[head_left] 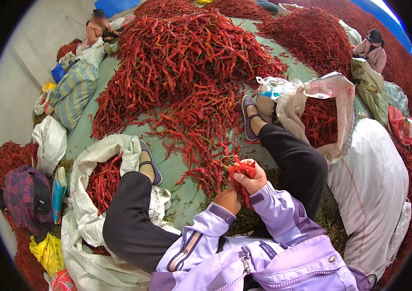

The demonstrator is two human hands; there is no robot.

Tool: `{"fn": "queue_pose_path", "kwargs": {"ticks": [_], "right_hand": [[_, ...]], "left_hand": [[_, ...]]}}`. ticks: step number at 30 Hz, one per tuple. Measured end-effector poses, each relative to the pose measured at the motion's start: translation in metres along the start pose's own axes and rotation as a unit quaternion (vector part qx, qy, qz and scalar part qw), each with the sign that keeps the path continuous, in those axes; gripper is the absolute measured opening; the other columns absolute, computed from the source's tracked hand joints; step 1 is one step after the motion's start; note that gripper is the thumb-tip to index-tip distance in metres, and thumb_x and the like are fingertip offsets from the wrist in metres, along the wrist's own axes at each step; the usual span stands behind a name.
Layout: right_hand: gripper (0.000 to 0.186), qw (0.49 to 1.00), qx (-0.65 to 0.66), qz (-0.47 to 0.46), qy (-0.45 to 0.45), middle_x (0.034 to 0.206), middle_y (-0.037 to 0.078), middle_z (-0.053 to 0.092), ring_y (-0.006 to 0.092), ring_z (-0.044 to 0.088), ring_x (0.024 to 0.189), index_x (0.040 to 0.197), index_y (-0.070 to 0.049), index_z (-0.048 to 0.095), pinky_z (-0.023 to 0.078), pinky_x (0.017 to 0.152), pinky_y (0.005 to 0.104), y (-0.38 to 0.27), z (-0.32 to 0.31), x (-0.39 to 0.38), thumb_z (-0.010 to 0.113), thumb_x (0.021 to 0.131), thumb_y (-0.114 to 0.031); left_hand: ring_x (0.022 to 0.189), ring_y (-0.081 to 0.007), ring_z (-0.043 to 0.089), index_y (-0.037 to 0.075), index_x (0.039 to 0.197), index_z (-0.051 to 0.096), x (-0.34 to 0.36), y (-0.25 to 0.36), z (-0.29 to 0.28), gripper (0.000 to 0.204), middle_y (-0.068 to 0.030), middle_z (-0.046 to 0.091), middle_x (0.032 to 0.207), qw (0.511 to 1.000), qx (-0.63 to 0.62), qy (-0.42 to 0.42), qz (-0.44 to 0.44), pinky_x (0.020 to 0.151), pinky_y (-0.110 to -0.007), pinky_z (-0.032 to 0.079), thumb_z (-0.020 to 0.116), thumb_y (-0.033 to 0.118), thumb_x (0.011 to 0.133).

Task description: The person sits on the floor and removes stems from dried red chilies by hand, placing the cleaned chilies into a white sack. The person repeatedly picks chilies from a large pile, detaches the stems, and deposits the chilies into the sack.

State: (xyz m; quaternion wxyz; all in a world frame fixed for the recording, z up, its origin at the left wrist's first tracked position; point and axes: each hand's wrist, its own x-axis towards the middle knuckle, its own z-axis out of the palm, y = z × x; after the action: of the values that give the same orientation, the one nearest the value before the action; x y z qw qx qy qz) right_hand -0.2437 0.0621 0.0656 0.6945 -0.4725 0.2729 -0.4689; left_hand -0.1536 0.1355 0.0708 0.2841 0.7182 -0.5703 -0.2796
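Observation:
My right hand (252,178) is closed around a small bunch of red chilli peppers (241,166), with a curved greenish stem sticking out at its upper left. My left hand (227,199) is just below it with bent fingers; what they hold is hidden by the peppers and my right hand. Loose chillies (186,123) spread over the pale green floor (189,199) in front of me, running back into a tall heap (177,48). Open white woven sacks of chillies stand beside my left leg (84,184) and beyond my right leg (337,111).
Full sacks (361,194), more pepper heaps (308,39), a striped sack (75,89), a patterned dark bag (26,199) and a yellow bag (46,254) surround me. Two other people sit farther back, one at upper left (97,31), one at upper right (373,53). A pale wall (12,97) curves along the left.

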Motion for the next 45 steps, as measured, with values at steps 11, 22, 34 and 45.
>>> {"fn": "queue_pose_path", "kwargs": {"ticks": [11, 22, 34, 45], "right_hand": [[0.029, 0.994, -0.075, -0.027, -0.077, 0.082, 0.003, 0.056, 0.0136, 0.056, 0.068, 0.098, -0.002, 0.046, 0.047, 0.059, 0.0272, 0.007, -0.008, -0.009, 0.056, 0.071, 0.002], [0.021, 0.976, 0.07, 0.176, -0.108, 0.074, 0.003, 0.057, 0.0126, 0.054, 0.06, 0.094, -0.004, 0.056, 0.044, 0.054, 0.0259, -0.012, 0.015, -0.022, 0.061, 0.074, -0.003], [0.011, 0.946, -0.059, 0.207, -0.244, 0.064, -0.002, 0.052, 0.0063, 0.048, 0.056, 0.081, -0.006, 0.055, 0.038, 0.051, 0.0216, -0.051, 0.017, -0.049, 0.062, 0.072, -0.004], [0.013, 0.962, 0.151, 0.222, -0.049, 0.062, 0.011, 0.052, 0.0189, 0.05, 0.048, 0.088, -0.002, 0.049, 0.044, 0.049, 0.032, -0.04, -0.015, -0.027, 0.051, 0.076, -0.006]], "left_hand": [[0.071, -0.0104, 0.053, 0.003, 0.094, 0.055, 0.011, -0.017, -0.04, 0.016, -0.0037, 0.057, 0.08, 0.942, -0.281, 0.122, 0.135, 0.063, -0.023, 0.043, 0.057, 0.012, 0.08], [0.064, -0.0191, 0.055, 0.004, 0.085, 0.052, -0.007, 0.011, -0.062, 0.012, -0.0088, 0.055, 0.078, 0.933, -0.222, 0.182, 0.216, 0.057, -0.028, 0.044, 0.058, 0.009, 0.076], [0.059, -0.01, 0.049, 0.003, 0.086, 0.05, -0.039, 0.002, -0.05, 0.007, -0.0025, 0.052, 0.069, 0.741, -0.67, -0.031, -0.028, 0.051, -0.023, 0.04, 0.051, 0.005, 0.079], [0.069, -0.0299, 0.056, 0.006, 0.092, 0.054, -0.042, -0.059, -0.036, 0.018, -0.0105, 0.058, 0.08, 0.98, 0.05, 0.089, 0.169, 0.064, -0.036, 0.045, 0.052, 0.018, 0.079]]}}
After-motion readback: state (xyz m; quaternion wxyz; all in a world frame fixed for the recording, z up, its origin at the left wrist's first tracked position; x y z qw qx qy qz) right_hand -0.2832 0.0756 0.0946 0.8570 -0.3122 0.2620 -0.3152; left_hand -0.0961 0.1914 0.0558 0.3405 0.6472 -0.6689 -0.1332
